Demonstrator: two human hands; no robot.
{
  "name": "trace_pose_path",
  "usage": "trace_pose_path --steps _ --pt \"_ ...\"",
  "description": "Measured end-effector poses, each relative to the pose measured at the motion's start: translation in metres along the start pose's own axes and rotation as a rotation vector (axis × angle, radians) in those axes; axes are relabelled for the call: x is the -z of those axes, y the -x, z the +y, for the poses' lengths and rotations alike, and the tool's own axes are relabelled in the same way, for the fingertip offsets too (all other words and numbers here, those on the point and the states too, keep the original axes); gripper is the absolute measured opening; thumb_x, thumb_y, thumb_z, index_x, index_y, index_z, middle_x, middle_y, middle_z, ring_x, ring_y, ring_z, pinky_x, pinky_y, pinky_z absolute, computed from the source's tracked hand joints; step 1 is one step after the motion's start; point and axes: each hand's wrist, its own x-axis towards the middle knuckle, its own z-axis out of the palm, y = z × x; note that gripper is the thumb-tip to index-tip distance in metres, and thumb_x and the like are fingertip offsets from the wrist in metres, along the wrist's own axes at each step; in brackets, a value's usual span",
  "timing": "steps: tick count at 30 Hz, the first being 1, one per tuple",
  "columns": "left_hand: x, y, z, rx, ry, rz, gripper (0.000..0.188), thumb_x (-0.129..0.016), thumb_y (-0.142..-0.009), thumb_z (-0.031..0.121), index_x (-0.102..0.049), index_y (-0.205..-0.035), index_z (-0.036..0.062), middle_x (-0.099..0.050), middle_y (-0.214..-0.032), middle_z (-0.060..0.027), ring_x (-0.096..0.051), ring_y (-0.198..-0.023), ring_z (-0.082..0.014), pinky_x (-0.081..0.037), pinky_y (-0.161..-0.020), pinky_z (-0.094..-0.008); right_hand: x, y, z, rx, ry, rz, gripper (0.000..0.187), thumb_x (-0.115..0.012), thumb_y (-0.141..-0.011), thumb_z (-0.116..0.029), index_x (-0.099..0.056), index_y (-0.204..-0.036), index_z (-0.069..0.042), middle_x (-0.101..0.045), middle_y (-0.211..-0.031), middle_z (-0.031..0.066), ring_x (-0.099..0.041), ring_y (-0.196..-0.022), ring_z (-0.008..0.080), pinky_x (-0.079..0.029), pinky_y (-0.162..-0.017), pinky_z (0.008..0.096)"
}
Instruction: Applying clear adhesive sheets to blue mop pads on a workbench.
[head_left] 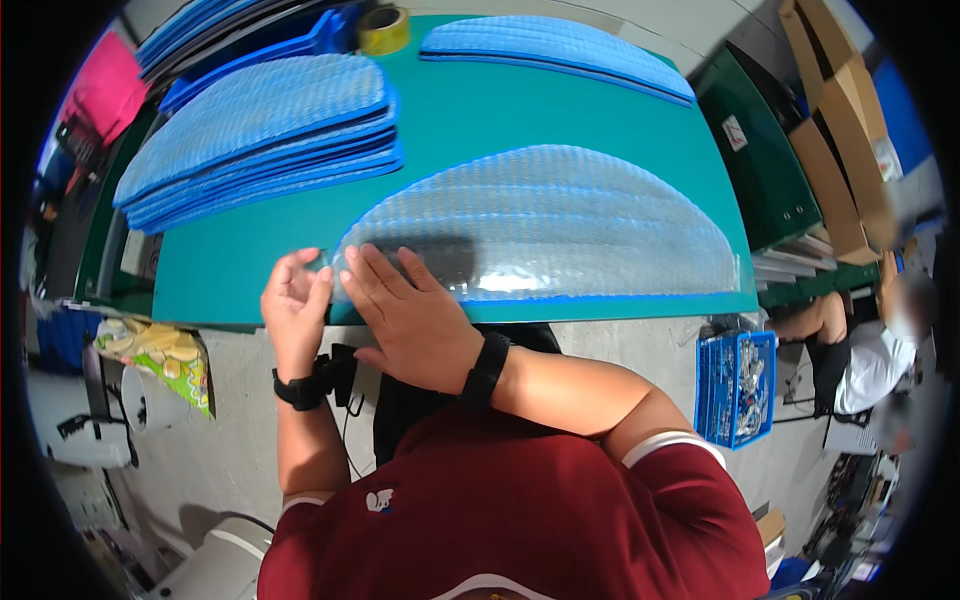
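Note:
A half-moon panel (560, 225) with a blue edge lies on the green table, its straight side along the front. Its grey-white ribbed face has a shiny, clear-looking cover. My right hand (415, 325) rests flat on the panel's left end, fingers stretched out. At the left corner, just off the panel, my left hand (297, 300) has its fingers curled and its thumb close to the index finger. Something small and clear seems to be between those fingertips, too faint to name. Black bands circle both wrists.
Similar panels form a stack (270, 130) at the left, with another low stack (555, 55) at the back. A yellow tape roll (384, 30) stands at the far edge. On the floor at right is a blue basket (736, 388); another person (870, 370) sits beyond.

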Motion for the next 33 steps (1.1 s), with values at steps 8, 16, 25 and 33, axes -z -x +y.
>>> trace_pose_path --steps 8,16,25,33 --pt "0.000 0.000 -0.002 -0.062 -0.059 -0.036 0.022 -0.059 -0.083 0.006 -0.054 -0.104 0.0009 -0.043 -0.064 0.0077 -0.036 -0.055 -0.0006 -0.027 -0.049 -0.0167 0.056 0.073 0.045 -0.256 0.190 0.053 0.074 -0.066 -0.070 -0.039 -0.038 -0.127 0.001 -0.032 -0.136 0.0188 -0.030 -0.128 0.0310 -0.027 -0.101 0.0456" --pt "0.000 -0.002 -0.004 -0.085 -0.082 -0.053 0.019 -0.056 -0.084 0.005 -0.052 -0.102 0.0009 -0.041 -0.063 0.0074 -0.033 -0.053 -0.0003 -0.024 -0.047 -0.0168 0.141 0.201 0.134 -0.876 0.632 0.183 0.068 -0.054 -0.081 -0.039 -0.033 -0.132 0.001 -0.028 -0.140 0.0196 -0.025 -0.131 0.0313 -0.017 -0.104 0.0514" --pt "0.000 -0.001 -0.005 -0.088 -0.160 -0.028 0.021 -0.055 -0.085 0.005 -0.052 -0.105 0.0000 -0.041 -0.063 0.0063 -0.032 -0.052 -0.0008 -0.022 -0.047 -0.0177 0.142 0.241 0.167 -0.993 0.628 0.317 0.061 -0.048 -0.086 -0.036 -0.030 -0.133 -0.001 -0.029 -0.139 0.0184 -0.026 -0.130 0.0315 -0.006 -0.101 0.0610" --pt "-0.002 0.000 -0.005 -0.086 -0.143 -0.003 0.021 -0.056 -0.084 0.004 -0.052 -0.105 0.0004 -0.041 -0.064 0.0069 -0.032 -0.053 -0.0007 -0.022 -0.047 -0.0174 0.143 0.239 0.166 -1.003 0.556 0.314 0.060 -0.048 -0.086 -0.034 -0.029 -0.134 -0.003 -0.031 -0.139 0.0162 -0.026 -0.130 0.0306 -0.003 -0.100 0.0622"
